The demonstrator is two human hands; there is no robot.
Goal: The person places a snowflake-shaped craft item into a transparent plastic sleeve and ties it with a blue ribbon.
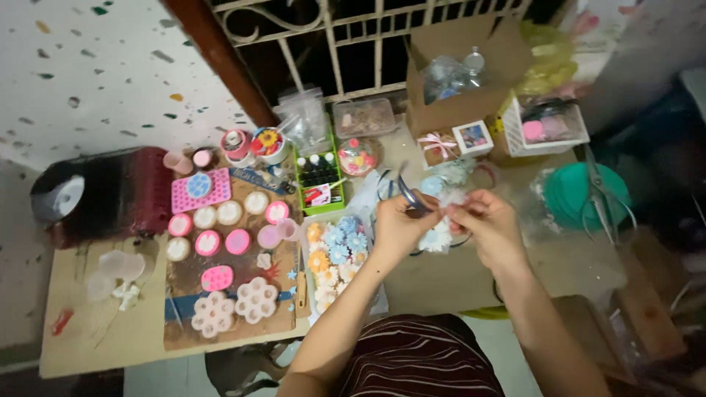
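Two bare hands meet just above the surface [456, 283], slightly right of frame centre. The left hand [397, 228] is closed around a thin dark curved band [407, 192], apparently a headband, pinched between thumb and fingers. The right hand [491, 224] is closed in a fingertip pinch on a pale blue and white flower cluster [439, 237] that hangs between the two hands.

Step in hand, as judged: fixing the cluster onto the band. The next move calls for a steady left grip while the right fingertips press or wrap the cluster tight against the band.

Orientation: the band arcs up toward 11 o'clock from the left hand; its full long axis cannot be told, as the hands hide part of it. The cluster hangs toward 6 o'clock.

At 9 o'clock of the hands lies a clear tray of small flowers [337, 257], then a brown board with pink moulds [220, 250]. At 12 o'clock stand a green rack of bottles [320, 184] and a cardboard box [460, 73]. At 3 o'clock sits a teal lid [585, 192].
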